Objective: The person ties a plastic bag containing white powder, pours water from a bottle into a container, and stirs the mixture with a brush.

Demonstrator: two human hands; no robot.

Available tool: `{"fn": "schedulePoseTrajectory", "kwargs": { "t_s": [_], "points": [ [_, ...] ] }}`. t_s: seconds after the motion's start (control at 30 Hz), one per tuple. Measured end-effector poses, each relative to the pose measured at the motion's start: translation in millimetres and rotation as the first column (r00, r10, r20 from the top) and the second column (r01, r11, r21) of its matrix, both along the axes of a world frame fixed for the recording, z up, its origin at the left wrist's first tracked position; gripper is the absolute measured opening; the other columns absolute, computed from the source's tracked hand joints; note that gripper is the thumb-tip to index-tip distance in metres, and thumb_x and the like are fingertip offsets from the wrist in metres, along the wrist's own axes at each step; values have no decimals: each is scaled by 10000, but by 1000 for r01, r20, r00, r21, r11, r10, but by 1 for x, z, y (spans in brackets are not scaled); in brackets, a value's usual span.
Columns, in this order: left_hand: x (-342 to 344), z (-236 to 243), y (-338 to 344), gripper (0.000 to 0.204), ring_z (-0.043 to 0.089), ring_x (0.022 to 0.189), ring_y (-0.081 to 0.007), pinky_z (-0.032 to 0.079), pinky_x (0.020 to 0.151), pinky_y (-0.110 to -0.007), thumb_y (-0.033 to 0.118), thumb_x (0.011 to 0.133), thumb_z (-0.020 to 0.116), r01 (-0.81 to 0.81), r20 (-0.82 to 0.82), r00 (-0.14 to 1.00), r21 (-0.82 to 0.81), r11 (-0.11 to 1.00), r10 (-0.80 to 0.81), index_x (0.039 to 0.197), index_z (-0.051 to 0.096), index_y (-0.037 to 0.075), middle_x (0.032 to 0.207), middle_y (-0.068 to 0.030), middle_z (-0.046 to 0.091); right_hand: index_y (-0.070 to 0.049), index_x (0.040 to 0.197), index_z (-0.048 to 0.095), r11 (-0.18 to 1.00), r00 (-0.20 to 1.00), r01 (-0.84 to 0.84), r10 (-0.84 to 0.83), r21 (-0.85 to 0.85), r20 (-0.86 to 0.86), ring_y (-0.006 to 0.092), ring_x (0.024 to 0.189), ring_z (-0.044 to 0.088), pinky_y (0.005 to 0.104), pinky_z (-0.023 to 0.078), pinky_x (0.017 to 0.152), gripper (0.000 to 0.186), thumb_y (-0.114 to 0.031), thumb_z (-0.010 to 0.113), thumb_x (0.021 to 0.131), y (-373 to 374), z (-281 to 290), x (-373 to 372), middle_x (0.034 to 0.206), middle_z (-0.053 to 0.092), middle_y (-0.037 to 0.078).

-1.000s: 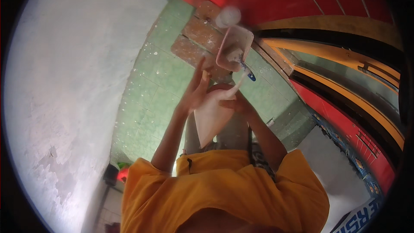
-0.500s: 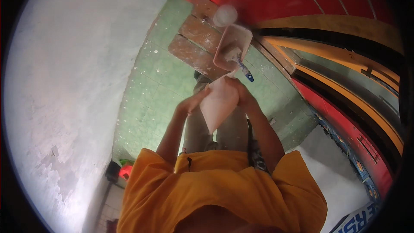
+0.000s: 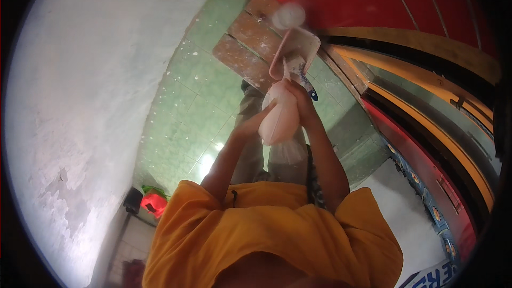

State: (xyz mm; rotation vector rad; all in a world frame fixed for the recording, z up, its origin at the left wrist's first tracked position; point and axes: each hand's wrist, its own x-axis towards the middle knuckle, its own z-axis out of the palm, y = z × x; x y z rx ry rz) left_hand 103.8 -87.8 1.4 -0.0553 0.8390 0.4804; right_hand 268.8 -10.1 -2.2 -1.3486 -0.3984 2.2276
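Note:
A clear plastic bag (image 3: 282, 122) with a pale pinkish filling hangs in front of my legs. My right hand (image 3: 302, 97) is closed round its upper part, near the thin twisted neck that points up toward the tub. My left hand (image 3: 257, 122) holds the bag's left side, its fingers partly behind the plastic. Below the filling, a loose, thin part of the bag hangs down. Just beyond my hands is a pinkish rectangular tub (image 3: 314, 41). A brush-like tool with a speckled blue handle (image 3: 310, 89) leans out over the tub's near side.
The tub rests at the right end of a brown slatted wooden bench (image 3: 237, 58) with white splashes. A whitish round container (image 3: 288, 16) stands behind it. Green tiled floor (image 3: 181, 106) lies below, a whitish wall (image 3: 90, 90) rises left, and an orange frame (image 3: 405, 74) stands right.
The bag has gone from a pointed cone to a rounded, bulging shape, with its filling higher and loose plastic hanging below. Its neck now reaches over the tub's near edge.

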Motion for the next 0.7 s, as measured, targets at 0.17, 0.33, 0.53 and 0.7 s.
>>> {"fn": "schedulePoseTrajectory", "kwargs": {
  "t_s": [0.17, 0.33, 0.53, 0.7],
  "points": [
    [11, -7, 7, 717, 549, 1193, -170, 442, 1001, -310, 578, 1000, 350, -48, 23, 999, 42, 998, 47, 1455, 364, 24, 1363, -97, 530, -12, 1237, 545, 998, 994, 64, -64, 4, -85, 164, 970, 602, 305, 490, 849, 431, -325, 575, 942, 5, 3, 0, 1091, 610, 68],
    [9, 2, 3, 755, 531, 1238, -225, 431, 1043, -370, 622, 986, 315, -177, -2, 984, 46, 983, 177, 1466, 335, 40, 1393, -126, 506, -5, 1257, 538, 992, 1000, -20, 19, 121, 12, 162, 990, 597, 310, 488, 861, 474, -319, 622, 913, 13, 15, -1, 1103, 606, 64],
    [-5, 3, -16, 736, 560, 1172, -210, 484, 960, -343, 397, 917, 658, -234, 253, 947, 113, 966, 200, 1431, 346, -27, 1303, -128, 545, -36, 1148, 583, 985, 995, -71, 60, 156, 75, 128, 909, 600, 281, 488, 802, 315, -262, 606, 929, 16, 9, 2, 1005, 611, 42],
    [7, 3, -8, 851, 574, 1143, -193, 480, 980, -353, 275, 716, 849, -127, 68, 991, 192, 973, 116, 1395, 401, 28, 1272, -93, 564, -46, 1093, 603, 991, 993, -57, 43, 124, 113, 114, 854, 593, 276, 483, 757, 271, -264, 603, 932, 17, 18, -1, 956, 610, 26]
  ]
}}
